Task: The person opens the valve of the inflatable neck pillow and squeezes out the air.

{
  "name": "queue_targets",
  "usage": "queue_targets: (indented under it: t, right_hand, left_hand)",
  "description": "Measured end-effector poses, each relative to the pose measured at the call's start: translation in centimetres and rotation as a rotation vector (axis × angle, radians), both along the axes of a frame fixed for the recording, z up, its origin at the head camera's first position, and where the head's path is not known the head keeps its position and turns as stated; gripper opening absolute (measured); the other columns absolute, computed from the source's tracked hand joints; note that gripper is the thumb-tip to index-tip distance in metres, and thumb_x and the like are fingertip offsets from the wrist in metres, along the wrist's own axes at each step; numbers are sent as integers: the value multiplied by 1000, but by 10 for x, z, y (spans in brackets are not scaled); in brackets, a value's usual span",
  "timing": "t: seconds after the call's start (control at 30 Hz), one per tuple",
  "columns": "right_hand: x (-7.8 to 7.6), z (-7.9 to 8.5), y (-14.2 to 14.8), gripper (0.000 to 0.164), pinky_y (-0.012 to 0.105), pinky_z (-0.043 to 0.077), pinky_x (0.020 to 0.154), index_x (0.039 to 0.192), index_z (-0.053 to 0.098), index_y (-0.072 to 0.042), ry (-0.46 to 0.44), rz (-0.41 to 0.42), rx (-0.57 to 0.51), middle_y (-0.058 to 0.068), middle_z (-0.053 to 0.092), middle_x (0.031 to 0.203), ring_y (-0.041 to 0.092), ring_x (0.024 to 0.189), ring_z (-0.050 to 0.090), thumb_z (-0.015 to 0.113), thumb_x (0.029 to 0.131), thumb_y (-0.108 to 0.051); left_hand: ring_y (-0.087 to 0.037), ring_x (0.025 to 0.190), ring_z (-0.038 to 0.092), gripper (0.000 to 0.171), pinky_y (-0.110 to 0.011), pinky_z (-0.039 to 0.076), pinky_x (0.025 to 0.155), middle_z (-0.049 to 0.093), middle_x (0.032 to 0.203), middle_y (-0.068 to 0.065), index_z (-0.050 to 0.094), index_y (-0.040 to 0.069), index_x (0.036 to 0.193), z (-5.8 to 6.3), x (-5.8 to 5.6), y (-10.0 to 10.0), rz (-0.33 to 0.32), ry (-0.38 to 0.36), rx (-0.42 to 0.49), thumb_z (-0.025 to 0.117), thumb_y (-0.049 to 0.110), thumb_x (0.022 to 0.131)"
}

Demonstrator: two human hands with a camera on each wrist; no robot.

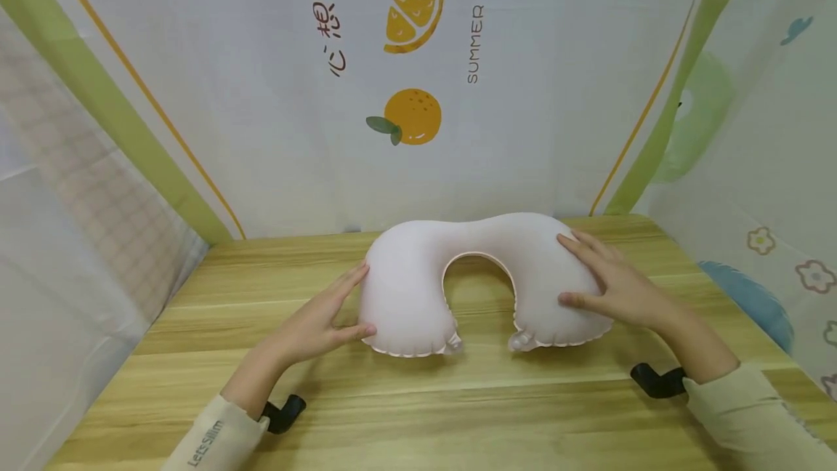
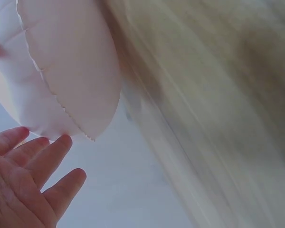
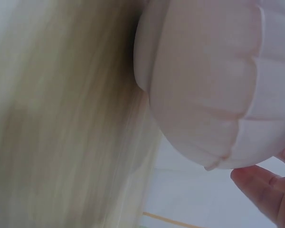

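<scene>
Behind wood-grain table [image 1: 418, 413] and pale neck pillow [image 1: 474, 237], fruit-print cloth [image 1: 418, 71].

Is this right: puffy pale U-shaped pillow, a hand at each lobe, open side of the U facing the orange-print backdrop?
Not quite: the head view shows the U-shaped pillow opening toward the camera, away from the orange-print backdrop. The rest stands: left hand at one lobe, right hand at the other.
</scene>
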State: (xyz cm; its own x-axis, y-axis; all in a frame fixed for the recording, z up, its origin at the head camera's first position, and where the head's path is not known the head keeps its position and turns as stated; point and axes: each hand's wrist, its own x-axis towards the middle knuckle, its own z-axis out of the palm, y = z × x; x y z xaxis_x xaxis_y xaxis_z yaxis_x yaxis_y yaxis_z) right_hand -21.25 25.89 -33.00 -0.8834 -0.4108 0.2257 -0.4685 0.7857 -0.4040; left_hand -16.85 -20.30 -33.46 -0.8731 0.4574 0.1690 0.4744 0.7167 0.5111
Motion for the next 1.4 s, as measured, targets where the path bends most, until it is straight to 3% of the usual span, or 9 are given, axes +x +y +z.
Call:
queue_targets:
  t: [0.3,0.57,1.0,1.2,1.4]
  right_hand:
    - [9,0,-10,91,70,33,88,147,21,-32,25,25,-4,9,16,154,46,131,22,72,74,-50]
    - [16,-3,-17,93,69,36,87,147,23,-31,68,46,-1,9,18,153,44,131,25,72,72,-52]
    - [32,0,-28,94,65,38,88,147,25,-28,110,68,32,13,22,152,42,128,29,71,70,-57]
    - [35,2,-29,91,64,38,88,146,28,-27,136,71,39,15,26,150,43,125,33,71,71,-56]
    - [29,12,-28,80,65,36,92,143,34,-24,126,103,72,18,34,145,44,126,36,67,76,-53]
  left_hand:
    - [-32,139,21,93,-56,25,107,14,155,-7,15,16,149,4,16,-8,7,36,-32,64,53,79]
    - [-31,139,23,91,-55,29,106,16,155,-7,15,20,149,-1,29,-18,13,74,-52,63,53,79]
    - [-33,138,25,91,-59,31,103,19,154,-8,17,21,149,1,47,-27,37,75,-50,66,52,78]
    - [-34,136,28,90,-60,32,102,21,153,-9,18,20,149,1,49,-30,35,81,-49,66,51,79]
    - [-38,134,30,85,-61,31,101,24,152,-12,19,20,148,6,42,-35,16,88,-47,65,47,82]
